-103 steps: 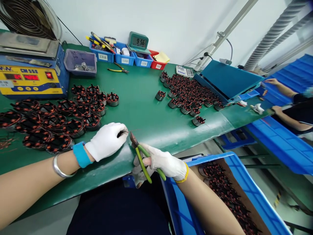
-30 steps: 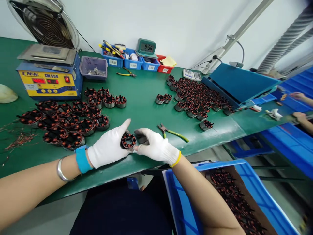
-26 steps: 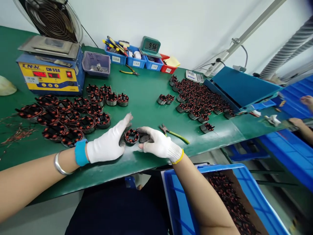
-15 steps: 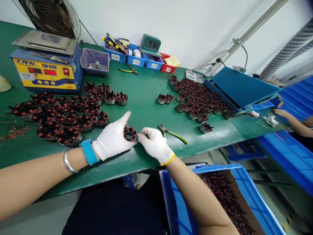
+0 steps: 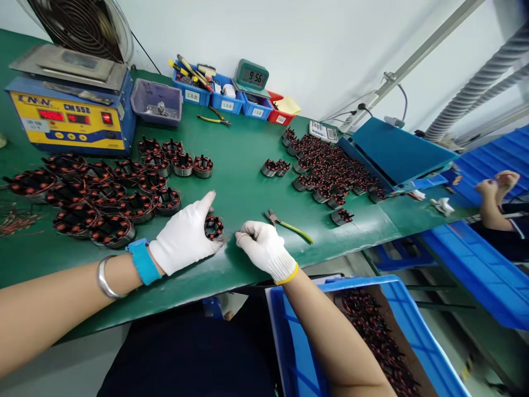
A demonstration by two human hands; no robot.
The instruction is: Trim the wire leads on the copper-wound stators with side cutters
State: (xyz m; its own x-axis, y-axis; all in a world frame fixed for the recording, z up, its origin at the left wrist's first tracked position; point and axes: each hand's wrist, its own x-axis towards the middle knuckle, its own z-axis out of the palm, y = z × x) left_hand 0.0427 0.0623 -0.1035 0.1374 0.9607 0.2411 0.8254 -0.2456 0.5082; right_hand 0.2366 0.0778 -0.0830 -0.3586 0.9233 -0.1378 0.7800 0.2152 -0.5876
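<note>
While one copper-wound core (image 5: 214, 227) sits near the front edge of a green desk (image 5: 237, 146), the left hand (image 5: 182, 237) curls around its side, thumb and fingers gripping it. The right hand (image 5: 263, 249), just beside, is closed in a pinch; any wire between its fingertips is too fine to make out. Green-handled cutters (image 5: 289, 225) lie unheld to the right. Work on this core looks unfinished. Judging by their trailing wires, the left-hand cores (image 5: 112, 230) seem untreated; the right-hand cluster (image 5: 330, 165) may be done, though that is uncertain.
</note>
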